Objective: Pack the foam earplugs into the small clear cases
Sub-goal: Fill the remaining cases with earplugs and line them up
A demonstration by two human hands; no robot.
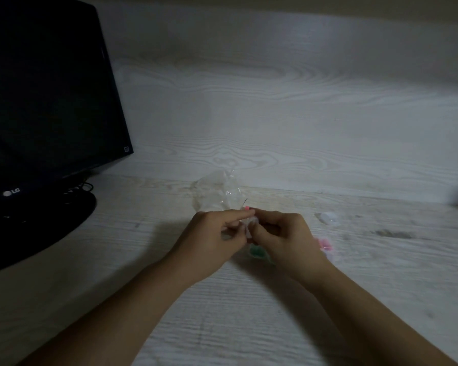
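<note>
My left hand [217, 233] and my right hand [283, 236] meet over the middle of the desk and together pinch a small clear case [250, 225]. A pink earplug [247, 207] shows just above my fingertips. Under my right hand lie green earplugs [255, 251], partly hidden. Pink earplugs [324, 244] lie to the right of my right wrist. Another small clear case [329, 217] sits on the desk further right. A crumpled clear plastic bag [217, 194] lies just behind my hands.
A dark LG monitor [48, 101] stands on its round base [37, 228] at the left, with cables behind it. The pale wood-grain desk [249, 313] meets a matching back wall [275, 114]. The scene is dim.
</note>
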